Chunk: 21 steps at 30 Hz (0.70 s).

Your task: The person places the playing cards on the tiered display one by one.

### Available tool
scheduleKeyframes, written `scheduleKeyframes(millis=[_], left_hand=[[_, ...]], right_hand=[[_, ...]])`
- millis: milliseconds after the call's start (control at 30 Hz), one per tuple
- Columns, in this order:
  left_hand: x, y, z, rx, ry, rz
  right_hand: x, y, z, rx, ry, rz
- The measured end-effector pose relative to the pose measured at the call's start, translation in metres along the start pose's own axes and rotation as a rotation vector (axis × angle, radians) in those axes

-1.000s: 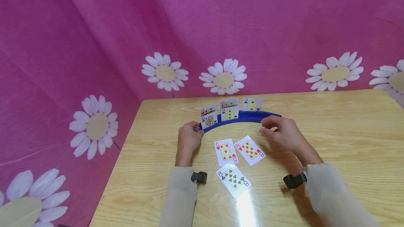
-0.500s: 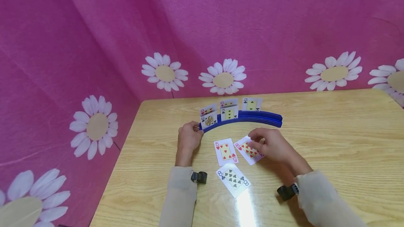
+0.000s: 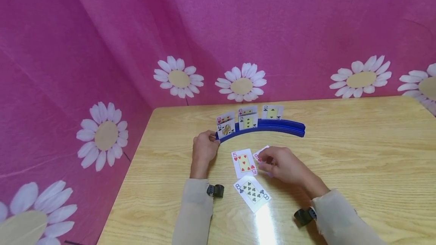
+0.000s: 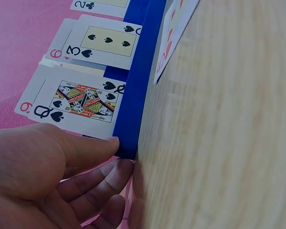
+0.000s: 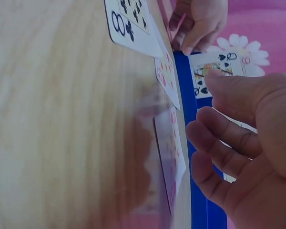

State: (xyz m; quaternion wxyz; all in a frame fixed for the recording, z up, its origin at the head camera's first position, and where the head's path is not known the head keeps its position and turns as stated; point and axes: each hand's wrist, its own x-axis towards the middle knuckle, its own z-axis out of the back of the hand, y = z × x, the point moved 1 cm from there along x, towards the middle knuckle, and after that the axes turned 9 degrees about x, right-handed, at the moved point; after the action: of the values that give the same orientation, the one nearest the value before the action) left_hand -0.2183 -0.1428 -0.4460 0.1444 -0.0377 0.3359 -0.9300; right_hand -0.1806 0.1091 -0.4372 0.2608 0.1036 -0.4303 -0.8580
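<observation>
A curved blue card holder (image 3: 272, 125) stands on the table with several playing cards upright in its slots. My left hand (image 3: 204, 147) pinches its left end between thumb and fingers, beside the queen of spades (image 4: 81, 102). Three cards lie face up in front: the five of hearts (image 3: 243, 162), the eight of clubs (image 3: 251, 194) and the eight of hearts (image 3: 257, 157). My right hand (image 3: 284, 166) is over the eight of hearts and hides most of it in the head view. In the right wrist view its fingers are loosely bent, apart from the thumb, with nothing between them.
The three of spades (image 3: 248, 122) and the two of clubs (image 3: 272, 112) stand in the holder, with red cards behind the front row. Bare wooden table (image 3: 368, 154) extends to the right. A pink cloth (image 3: 289, 29) with daisies hangs behind and at the left.
My right hand has left the holder's right end and come down toward me and to the left, over the eight of hearts. My left hand keeps its place on the holder.
</observation>
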Motion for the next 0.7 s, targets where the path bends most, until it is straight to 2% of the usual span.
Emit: scheduleKeyframes(millis=[167,400,500,700], left_hand=[[0.001,0.000,0.002,0.000,0.001,0.008],[0.000,0.001,0.003,-0.002,0.002,0.016],[0.000,0.002,0.003,-0.002,-0.005,0.010],[0.002,0.003,0.000,-0.006,0.001,-0.003]], right_hand=[[0.001,0.003,-0.007,-0.039,0.025,0.046],[0.001,0.008,-0.017,-0.047,0.078,0.034],[0.001,0.009,-0.020,-0.059,0.083,0.048],[-0.001,0.011,-0.024,-0.060,0.091,0.022]])
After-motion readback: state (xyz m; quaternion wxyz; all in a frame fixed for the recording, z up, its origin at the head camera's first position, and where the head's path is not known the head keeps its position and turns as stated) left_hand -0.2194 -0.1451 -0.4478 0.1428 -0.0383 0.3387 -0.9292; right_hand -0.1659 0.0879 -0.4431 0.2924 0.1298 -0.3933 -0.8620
